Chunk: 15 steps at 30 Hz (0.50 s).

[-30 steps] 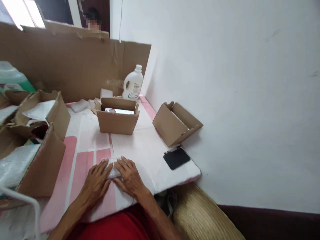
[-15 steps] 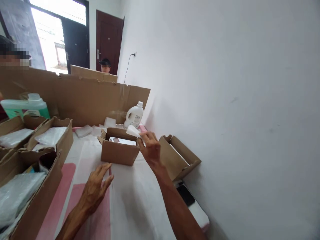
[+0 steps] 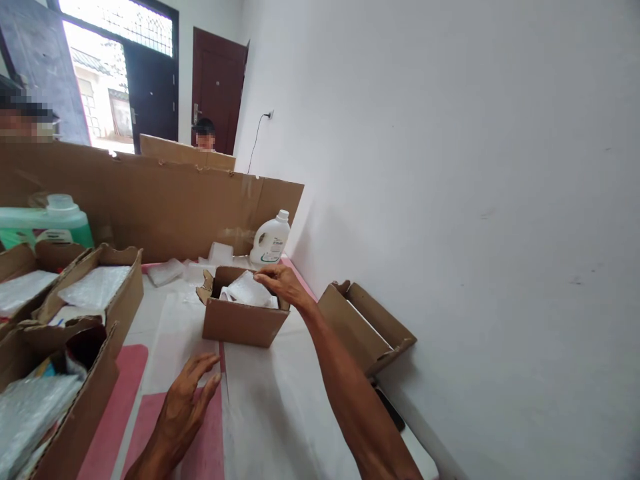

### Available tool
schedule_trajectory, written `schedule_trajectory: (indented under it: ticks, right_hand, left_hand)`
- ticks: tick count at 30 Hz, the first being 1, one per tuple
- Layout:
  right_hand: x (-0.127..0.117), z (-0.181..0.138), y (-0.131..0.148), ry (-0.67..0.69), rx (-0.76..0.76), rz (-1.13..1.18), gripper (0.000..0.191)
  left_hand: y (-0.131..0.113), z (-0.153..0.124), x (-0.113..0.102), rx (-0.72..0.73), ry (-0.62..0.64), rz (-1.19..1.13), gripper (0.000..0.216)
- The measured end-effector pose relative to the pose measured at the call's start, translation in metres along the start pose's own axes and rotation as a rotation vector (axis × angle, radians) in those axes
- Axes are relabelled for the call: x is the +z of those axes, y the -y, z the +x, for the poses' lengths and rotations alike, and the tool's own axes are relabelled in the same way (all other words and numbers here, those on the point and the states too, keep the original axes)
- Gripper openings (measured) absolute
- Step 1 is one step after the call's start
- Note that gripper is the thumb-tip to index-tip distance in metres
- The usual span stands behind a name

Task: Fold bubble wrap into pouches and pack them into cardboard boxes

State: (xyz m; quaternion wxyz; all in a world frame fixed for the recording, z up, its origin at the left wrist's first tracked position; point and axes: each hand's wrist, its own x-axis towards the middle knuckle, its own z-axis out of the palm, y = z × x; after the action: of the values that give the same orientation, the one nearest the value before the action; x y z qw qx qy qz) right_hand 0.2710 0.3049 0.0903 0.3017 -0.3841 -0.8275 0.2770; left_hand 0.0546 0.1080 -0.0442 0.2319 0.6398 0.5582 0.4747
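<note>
My right hand (image 3: 279, 281) reaches over the far rim of a small open cardboard box (image 3: 241, 323) in the middle of the table. Its fingers pinch a white wrapped packet (image 3: 249, 291) that lies tilted inside the box. My left hand (image 3: 187, 403) hovers low over the pink and white table cover (image 3: 260, 407), fingers spread and holding nothing, a short way in front of the box.
A second open box (image 3: 364, 325) lies tipped against the white wall at right, with a dark phone (image 3: 391, 410) just below it. Boxes of bubble-wrapped packets (image 3: 93, 290) line the left. A white bottle (image 3: 271, 240), a green jug (image 3: 50, 217) and a cardboard screen (image 3: 165, 200) stand behind; people sit beyond.
My right hand carried the white packet from the table's near edge up to the box and lowered it inside. My left hand let go and stayed low. My head tilted up.
</note>
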Motion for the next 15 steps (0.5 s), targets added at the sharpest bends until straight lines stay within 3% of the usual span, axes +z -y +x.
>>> schedule_trajectory:
  ticks: [3, 6, 8, 10, 12, 14, 15]
  right_hand:
    - [0.016, 0.005, -0.004, 0.049, -0.028, 0.000, 0.007]
    - [0.018, 0.002, -0.003, 0.090, -0.028, 0.005, 0.006]
    - [0.007, -0.008, 0.000, 0.022, -0.035, 0.029, 0.009]
    - [-0.005, -0.027, 0.000, -0.183, -0.010, 0.061, 0.016]
    - [-0.007, -0.051, -0.007, -0.509, 0.097, 0.073, 0.029]
    - [0.010, -0.076, -0.022, -0.795, 0.251, 0.062, 0.045]
    - [0.025, -0.087, -0.031, -0.850, 0.309, 0.066, 0.051]
  left_hand:
    - [-0.002, 0.012, 0.005, -0.008, -0.015, -0.043, 0.039]
    - [-0.001, 0.025, 0.008, 0.007, -0.027, -0.064, 0.038]
    - [0.002, 0.034, 0.008, -0.022, -0.053, -0.083, 0.039]
    - [0.006, 0.046, 0.007, -0.095, -0.129, -0.111, 0.044]
    - [0.013, 0.060, 0.008, -0.167, -0.216, -0.156, 0.052]
    - [0.021, 0.075, 0.012, -0.202, -0.245, -0.203, 0.058]
    - [0.025, 0.082, 0.014, -0.204, -0.233, -0.218, 0.060]
